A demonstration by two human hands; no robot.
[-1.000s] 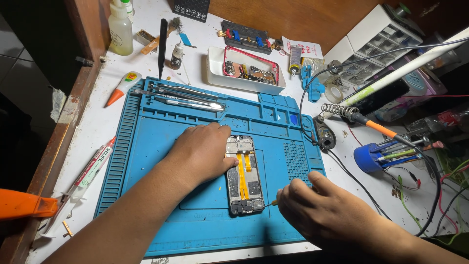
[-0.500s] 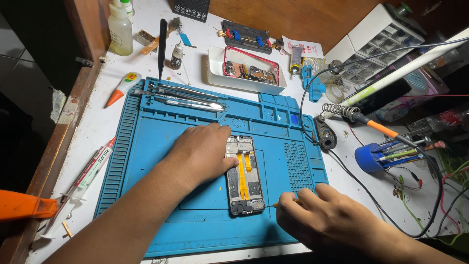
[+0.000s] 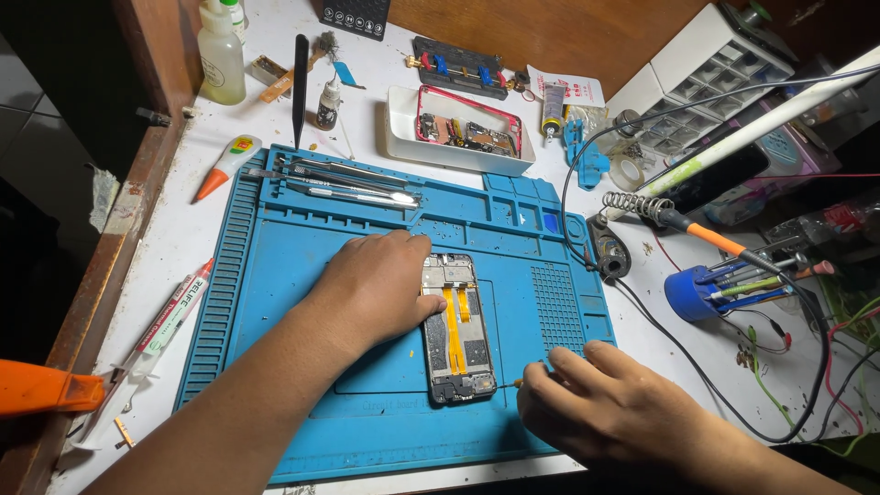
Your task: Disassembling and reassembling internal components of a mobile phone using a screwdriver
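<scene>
Orange-tipped white pen (image 3: 223, 166) at 10 o'clock, off ribbed blue silicone mat (image 3: 275, 302). Left hand (image 3: 376, 289) loosely curled, palm down, pressing left edge of opened phone (image 3: 458, 328) at mat centre; 2 yellow flex ribbons over bare metal frame. Right hand (image 3: 610, 403) at 4 o'clock, fingers pinched on thin tool (image 3: 519, 383) touching phone's lower right corner. Blue round holder (image 3: 689, 293) at 3 o'clock.

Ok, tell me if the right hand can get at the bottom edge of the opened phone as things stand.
Probably yes. The right hand sits on the blue mat just right of the opened phone's lower end, with only bare mat between. The left hand presses the phone's upper left side, leaving the bottom edge uncovered.
</scene>
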